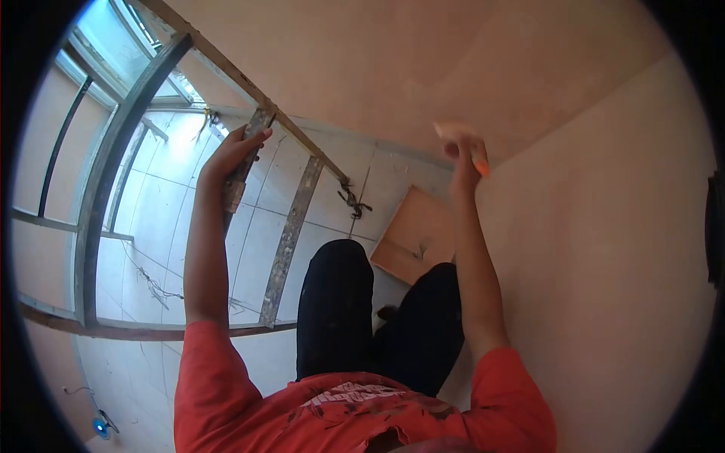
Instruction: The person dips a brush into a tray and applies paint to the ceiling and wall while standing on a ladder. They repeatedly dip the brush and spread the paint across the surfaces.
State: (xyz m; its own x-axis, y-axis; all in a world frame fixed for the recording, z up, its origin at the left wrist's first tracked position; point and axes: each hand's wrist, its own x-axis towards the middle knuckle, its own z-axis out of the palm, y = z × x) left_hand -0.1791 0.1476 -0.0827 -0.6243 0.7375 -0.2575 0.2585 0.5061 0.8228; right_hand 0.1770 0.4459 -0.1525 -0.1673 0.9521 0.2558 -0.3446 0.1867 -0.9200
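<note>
My left hand (230, 155) is wrapped round a worn, speckled rung (259, 124) of a ladder, near its rail (226, 64). My right hand (467, 153) is raised close to the pinkish wall (362, 60), with its fingers closed round a small object that has a pale end and an orange end (483, 167). What the object is cannot be made out, and the hand is slightly blurred. A second speckled rung (291, 241) lies between my left arm and my knees.
A shallow tan box (411, 234) rests on the tiled floor (264, 177) beyond my knees. Dark cord (353, 200) is tied at the ladder's end. Loose wires (155, 287) hang at the left, near a window (113, 38). A bare wall (604, 264) rises on the right.
</note>
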